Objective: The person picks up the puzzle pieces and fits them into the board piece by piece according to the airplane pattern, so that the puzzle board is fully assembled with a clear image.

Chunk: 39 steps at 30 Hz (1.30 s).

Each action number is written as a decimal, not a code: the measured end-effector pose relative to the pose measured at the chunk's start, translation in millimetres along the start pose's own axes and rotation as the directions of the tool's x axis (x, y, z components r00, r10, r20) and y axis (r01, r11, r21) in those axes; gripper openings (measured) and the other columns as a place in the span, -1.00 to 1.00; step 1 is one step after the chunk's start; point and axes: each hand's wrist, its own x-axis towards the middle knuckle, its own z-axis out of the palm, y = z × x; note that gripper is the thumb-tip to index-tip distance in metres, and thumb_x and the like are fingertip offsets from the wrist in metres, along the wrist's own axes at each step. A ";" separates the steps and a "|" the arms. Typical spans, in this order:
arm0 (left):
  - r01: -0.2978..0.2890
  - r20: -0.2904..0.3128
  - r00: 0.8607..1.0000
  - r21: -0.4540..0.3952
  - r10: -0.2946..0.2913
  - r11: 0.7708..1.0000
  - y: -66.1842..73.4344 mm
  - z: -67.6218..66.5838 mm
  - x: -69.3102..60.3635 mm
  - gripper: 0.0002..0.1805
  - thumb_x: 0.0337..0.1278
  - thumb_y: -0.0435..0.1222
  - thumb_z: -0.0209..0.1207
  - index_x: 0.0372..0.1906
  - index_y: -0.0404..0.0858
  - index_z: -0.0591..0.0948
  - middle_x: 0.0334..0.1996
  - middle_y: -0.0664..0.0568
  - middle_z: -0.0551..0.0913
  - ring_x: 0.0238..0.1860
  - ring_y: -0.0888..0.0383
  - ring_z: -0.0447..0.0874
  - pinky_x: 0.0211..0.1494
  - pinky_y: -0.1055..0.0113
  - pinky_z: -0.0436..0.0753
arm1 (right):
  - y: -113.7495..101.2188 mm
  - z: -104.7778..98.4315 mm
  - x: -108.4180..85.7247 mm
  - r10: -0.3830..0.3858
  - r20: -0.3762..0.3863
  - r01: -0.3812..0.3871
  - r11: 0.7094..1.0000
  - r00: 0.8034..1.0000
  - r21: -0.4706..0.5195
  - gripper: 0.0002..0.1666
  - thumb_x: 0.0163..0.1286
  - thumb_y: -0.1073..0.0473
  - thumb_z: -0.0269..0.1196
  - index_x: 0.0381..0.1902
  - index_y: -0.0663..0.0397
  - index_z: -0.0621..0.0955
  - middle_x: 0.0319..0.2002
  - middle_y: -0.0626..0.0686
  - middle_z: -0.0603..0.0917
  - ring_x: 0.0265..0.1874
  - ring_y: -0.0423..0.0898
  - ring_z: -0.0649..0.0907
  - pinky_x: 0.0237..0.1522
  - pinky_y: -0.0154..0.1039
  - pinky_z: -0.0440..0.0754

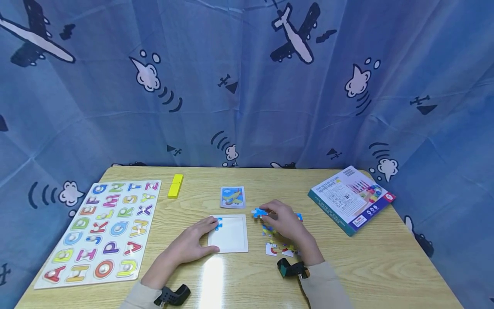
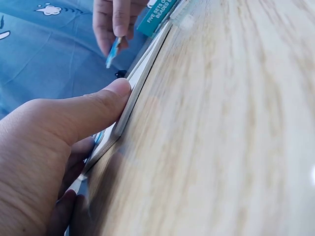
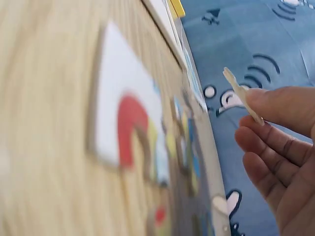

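My right hand (image 1: pixel 283 219) pinches a blue jigsaw piece (image 1: pixel 259 212) between thumb and fingertips, lifted above the table. In the right wrist view the piece (image 3: pixel 242 95) shows edge-on. My left hand (image 1: pixel 191 242) grips the left side of a white puzzle tray (image 1: pixel 240 252), thumb against the near edge and fingers at the far left. One blue piece (image 1: pixel 220 222) lies in the tray's far left corner, beside the left fingertips. Loose puzzle pieces (image 1: pixel 271 249) lie under and around my right hand, partly hidden by it; one (image 3: pixel 114 93) has a red curve.
Behind the tray lies a picture card (image 1: pixel 233 197) with a yellow plane. A letter board (image 1: pixel 96 231) covers the table's left side, with a yellow block (image 1: pixel 175 186) beyond it. At the right back is a boxed set (image 1: pixel 351 199). A blue curtain (image 1: pixel 247 107) hangs behind.
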 end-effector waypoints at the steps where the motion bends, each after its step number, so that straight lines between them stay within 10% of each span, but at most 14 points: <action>1: 0.003 0.002 1.000 0.002 -0.003 1.000 -0.1 0.3 -0.4 -0.16 -0.04 0.15 0.29 0.33 -0.20 0.40 0.37 -0.03 0.34 0.40 -0.01 0.25 0.39 0.02 0.35 | -2.5 1.6 -0.1 -0.013 0.006 0.013 1.000 1.000 0.001 -0.67 0.30 0.22 0.26 0.04 0.09 0.62 -0.07 0.01 0.60 -0.15 -0.07 0.66 -0.07 -0.19 0.69; 39: -0.007 0.007 1.000 0.010 0.007 1.000 -1.5 0.0 1.5 -0.17 -0.01 0.16 0.26 0.33 -0.19 0.40 0.38 -0.01 0.33 0.41 0.00 0.24 0.40 0.02 0.34 | -47.0 60.1 34.7 -0.115 0.200 0.144 0.980 0.973 -0.140 -0.67 0.35 0.18 0.21 0.04 0.14 0.63 -0.11 0.03 0.63 -0.31 -0.21 0.49 -0.28 -0.41 0.54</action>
